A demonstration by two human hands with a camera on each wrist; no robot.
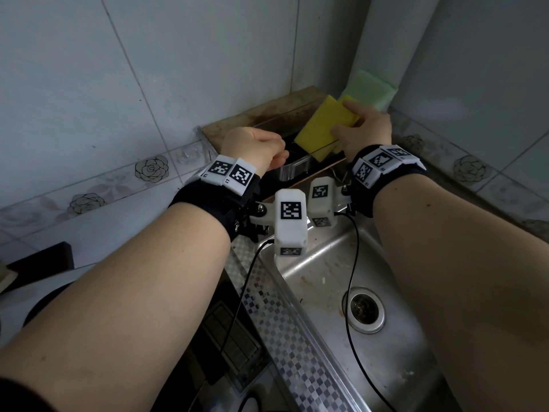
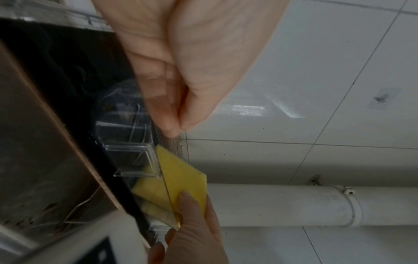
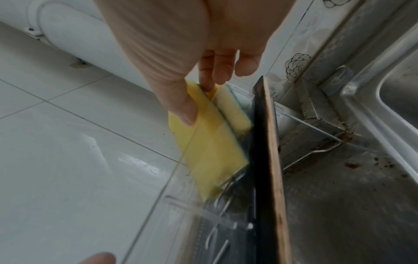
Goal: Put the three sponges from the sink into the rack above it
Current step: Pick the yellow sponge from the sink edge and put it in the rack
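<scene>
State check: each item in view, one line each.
yellow sponge: tilted, half in the rack, gripped by right hand
second yellow sponge: in the rack, behind the first
green sponge: leaning in the wall corner
clear rack: holds the yellow sponges
left hand: fingers curled at the rack edge
sink: no sponges visible

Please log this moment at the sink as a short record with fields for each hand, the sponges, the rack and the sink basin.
left hand: fingers curled at the rack's clear wall; whether it pinches it is unclear
right hand: grips a yellow sponge, lowering it into the rack
second yellow sponge: in the rack, beside the held one
green sponge: propped in the wall corner behind
rack: clear plastic, above the sink
sink: no sponges visible inside
</scene>
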